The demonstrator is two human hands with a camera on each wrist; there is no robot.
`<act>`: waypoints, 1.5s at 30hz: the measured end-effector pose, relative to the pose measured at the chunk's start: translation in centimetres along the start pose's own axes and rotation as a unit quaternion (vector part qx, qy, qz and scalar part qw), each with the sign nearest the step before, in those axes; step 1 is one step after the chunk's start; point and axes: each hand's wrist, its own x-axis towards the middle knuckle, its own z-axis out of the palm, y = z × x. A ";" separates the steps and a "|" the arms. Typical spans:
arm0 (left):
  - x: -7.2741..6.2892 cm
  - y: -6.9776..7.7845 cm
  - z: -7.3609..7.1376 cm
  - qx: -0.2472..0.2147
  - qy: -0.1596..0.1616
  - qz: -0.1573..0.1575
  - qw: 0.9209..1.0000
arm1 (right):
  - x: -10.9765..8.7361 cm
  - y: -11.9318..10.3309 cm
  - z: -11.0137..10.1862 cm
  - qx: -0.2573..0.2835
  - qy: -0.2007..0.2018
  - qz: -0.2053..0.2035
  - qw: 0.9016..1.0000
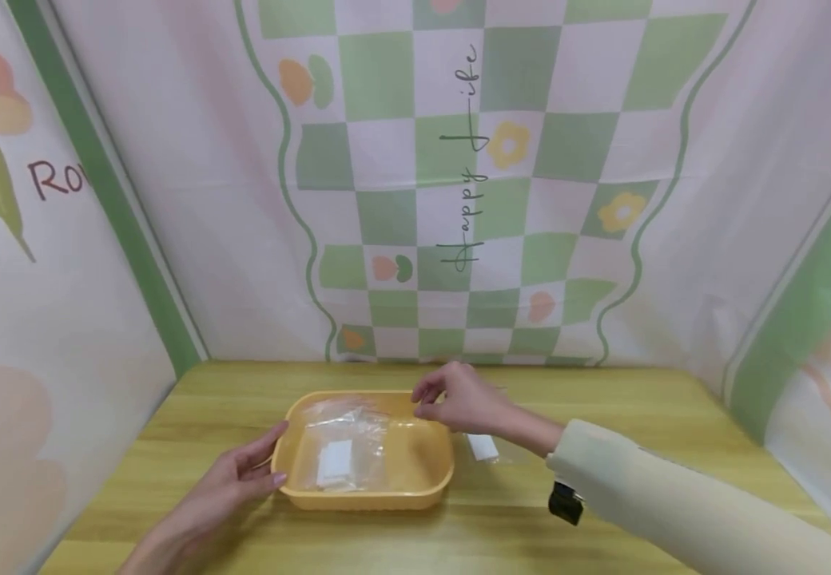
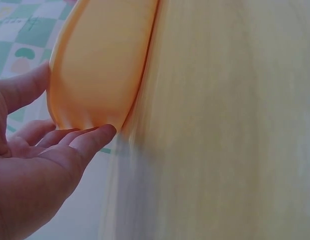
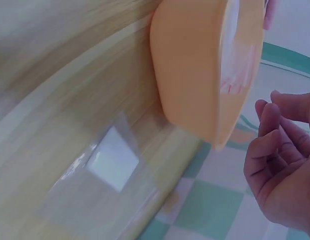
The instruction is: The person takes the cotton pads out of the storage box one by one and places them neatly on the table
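A shallow yellow plastic basin [image 1: 415, 501] stands on the table, holding several clear plastic bags [image 1: 368, 447] with white cards [image 1: 335, 461] inside. My left hand [image 1: 232, 479] grips its left end, thumb and fingers spread around the rim; the left wrist view shows the fingertips [image 2: 107, 131] against the outer wall. Over the right far rim hovers my right hand [image 1: 462, 397], fingers loosely bent and nothing visible in them. On the table right of the basin lies another clear bag with a white card [image 3: 114, 159], partly hidden by the right forearm in the head view.
The wooden table [image 1: 566, 511] ends at a fabric backdrop [image 1: 451, 200] with green checks and lettering. Similar printed cloth hangs along both sides. A dark strap-like object [image 1: 566, 503] hangs beneath the right sleeve [image 1: 638, 479].
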 end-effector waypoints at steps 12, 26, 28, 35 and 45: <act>0.0 0.1 0.0 -0.007 -0.007 0.002 1.000 | 4.4 -0.5 5.0 0.014 -0.049 -0.014 0.999; 0.1 0.5 0.1 -0.010 0.005 -0.010 1.000 | 5.6 -1.4 8.0 0.007 -0.065 0.037 0.997; 0.0 0.5 0.1 -0.009 0.005 -0.008 1.000 | 5.7 -1.4 8.2 0.005 -0.063 0.030 0.998; -0.1 0.6 0.2 -0.006 0.008 -0.007 1.000 | 5.4 -1.4 9.2 0.100 -0.055 0.073 0.991; -0.2 0.6 0.1 -0.002 0.005 -0.005 1.000 | 4.8 -2.1 9.8 0.172 -0.015 0.128 0.977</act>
